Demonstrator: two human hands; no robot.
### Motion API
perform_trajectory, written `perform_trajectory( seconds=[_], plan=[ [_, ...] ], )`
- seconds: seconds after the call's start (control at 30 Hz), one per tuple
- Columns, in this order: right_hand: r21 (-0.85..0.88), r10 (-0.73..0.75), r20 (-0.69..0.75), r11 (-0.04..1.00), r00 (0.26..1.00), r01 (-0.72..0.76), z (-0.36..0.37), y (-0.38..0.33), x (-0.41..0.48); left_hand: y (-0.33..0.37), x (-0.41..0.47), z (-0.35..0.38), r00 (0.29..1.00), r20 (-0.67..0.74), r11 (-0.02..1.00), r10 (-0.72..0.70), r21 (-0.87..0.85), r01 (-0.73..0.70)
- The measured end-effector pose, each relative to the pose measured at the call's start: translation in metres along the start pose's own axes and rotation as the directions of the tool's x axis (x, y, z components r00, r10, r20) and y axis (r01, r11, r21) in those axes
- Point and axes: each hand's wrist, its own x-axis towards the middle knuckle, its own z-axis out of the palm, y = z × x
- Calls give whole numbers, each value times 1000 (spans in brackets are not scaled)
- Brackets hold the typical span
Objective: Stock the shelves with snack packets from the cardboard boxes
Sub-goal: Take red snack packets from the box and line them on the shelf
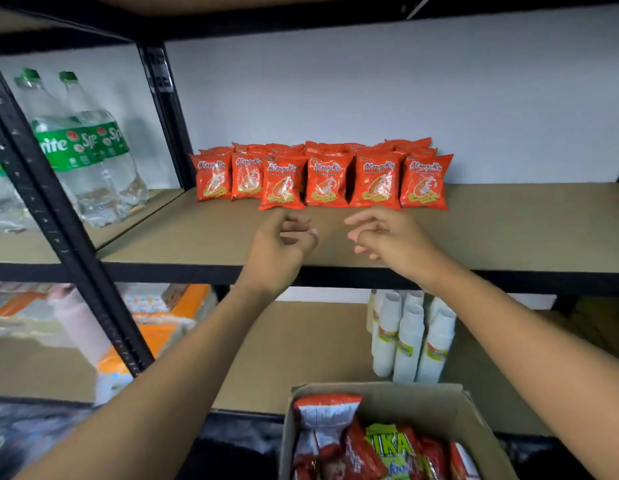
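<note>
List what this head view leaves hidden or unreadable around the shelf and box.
Head view only.
- rear red packets: hidden behind the front row; count unknown.
- cardboard box: cut by the bottom edge; contents' depth unseen.
- lower-left goods: blurred, partly behind the black upright.

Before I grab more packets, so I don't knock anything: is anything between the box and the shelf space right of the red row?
Nothing visible. The shelf is bare right of the red row, and the way up from the box looks open. The left hand and right hand hold nothing.
</note>
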Motion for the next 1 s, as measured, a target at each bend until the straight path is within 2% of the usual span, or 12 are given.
perform_trajectory(
  seconds=[0.2,0.4,0.6,0.8,0.9,1.0],
  plan=[
    [95,123,49,987,991,-127,4,31,-88,-11,-83,18,984,149,995,-100,29,97],
    [72,284,125,953,951,-294,26,94,-146,-68,-139,34,923,217,947,-318,118,299],
    [62,462,236,871,855,-487,56,143,-168,-129,-187,53,800,271,845,-535,164,509],
    [19,614,344,752,711,-659,98,189,-187,-181,-233,67,617,268,668,-740,196,717],
    [-61,657,407,713,634,-699,117,207,-197,-205,-250,73,573,272,634,-773,329,700],
    [-106,680,447,685,581,-720,127,221,-201,-215,-265,80,498,364,616,-787,424,664]
  ],
)
